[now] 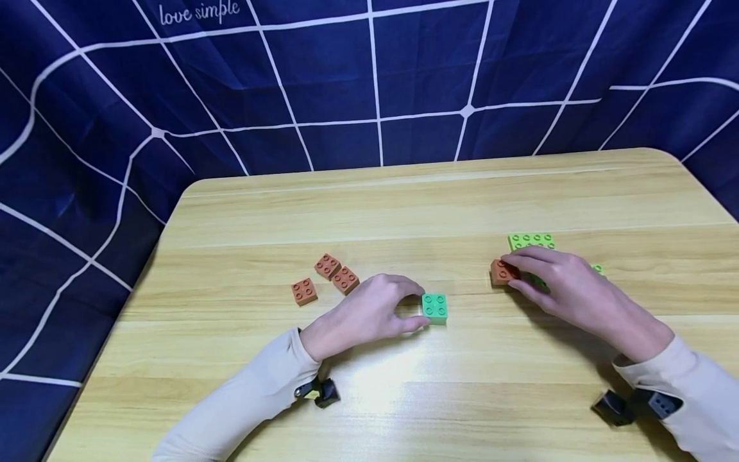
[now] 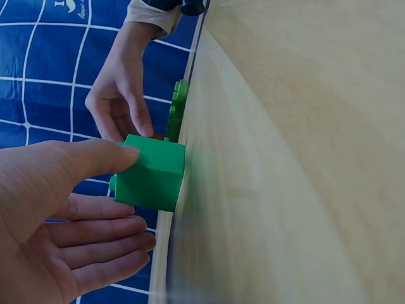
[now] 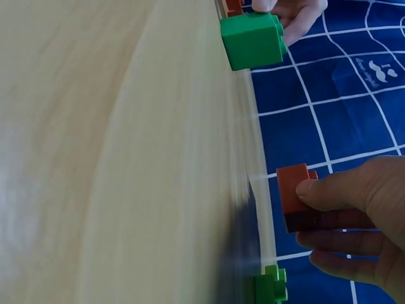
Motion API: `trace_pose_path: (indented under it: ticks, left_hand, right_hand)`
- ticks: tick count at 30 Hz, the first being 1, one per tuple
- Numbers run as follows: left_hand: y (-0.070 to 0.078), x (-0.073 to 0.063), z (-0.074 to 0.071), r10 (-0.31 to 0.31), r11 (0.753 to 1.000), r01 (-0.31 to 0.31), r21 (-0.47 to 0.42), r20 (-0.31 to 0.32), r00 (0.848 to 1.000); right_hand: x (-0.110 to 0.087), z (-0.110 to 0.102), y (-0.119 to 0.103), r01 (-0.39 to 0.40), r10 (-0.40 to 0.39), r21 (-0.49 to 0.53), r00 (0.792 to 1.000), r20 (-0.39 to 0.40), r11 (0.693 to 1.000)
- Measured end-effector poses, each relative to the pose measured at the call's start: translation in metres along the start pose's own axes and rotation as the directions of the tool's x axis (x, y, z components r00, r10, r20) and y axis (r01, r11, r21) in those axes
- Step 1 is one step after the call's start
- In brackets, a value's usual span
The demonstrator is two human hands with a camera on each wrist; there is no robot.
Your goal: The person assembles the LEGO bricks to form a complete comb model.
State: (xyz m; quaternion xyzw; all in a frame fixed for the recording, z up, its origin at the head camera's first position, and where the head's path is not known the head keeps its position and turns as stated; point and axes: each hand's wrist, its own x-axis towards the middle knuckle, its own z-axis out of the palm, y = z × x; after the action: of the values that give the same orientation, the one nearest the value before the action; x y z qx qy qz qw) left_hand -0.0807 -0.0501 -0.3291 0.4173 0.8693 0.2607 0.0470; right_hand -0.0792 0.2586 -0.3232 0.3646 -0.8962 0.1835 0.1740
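Observation:
A green two-by-two toy brick [image 1: 434, 309] sits studs-up near the middle of the table, and my left hand [image 1: 375, 309] pinches it between thumb and fingers. In the left wrist view the thumb lies on one side of the green brick [image 2: 150, 174], with the other fingers extended below. My right hand [image 1: 568, 285] pinches a red-brown brick [image 1: 501, 274] by its sides. In the right wrist view, blue cloth shows between this red-brown brick [image 3: 292, 190] and the tabletop, so it is raised. Light green bricks [image 1: 530, 240] lie behind and under the right hand, partly hidden by it.
Left of the left hand lie three loose red-brown bricks: one [image 1: 327, 265] touching or close to a second [image 1: 346, 280], and a third [image 1: 304, 292] apart. Blue cloth [image 1: 329, 70] with white lines hangs behind the wooden table [image 1: 358, 212]. Each wrist carries a small black camera.

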Motion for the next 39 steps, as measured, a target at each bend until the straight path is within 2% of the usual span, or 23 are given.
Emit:
trace_pose_path:
  ticks: [13, 31, 39]
  left_hand:
    - [-0.001, 0.000, 0.000, -0.014, 1.000, 0.014, -0.011, 0.004, 1.000]
    - [-0.006, 0.001, 0.003, 0.007, 0.999, -0.008, -0.033, -0.006, 1.000]
    - [-0.004, 0.001, 0.002, 0.010, 1.000, -0.010, -0.018, -0.006, 1.000]
  right_hand:
    - [0.004, 0.001, -0.009, 0.022, -0.022, 0.013, 1.000, -0.011, 1.000]
    - [0.010, 0.005, -0.021, 0.089, -0.089, 0.012, 0.996, -0.024, 0.996]
    - [0.011, 0.005, -0.026, 0.089, -0.089, 0.016, 0.996, -0.016, 0.996]
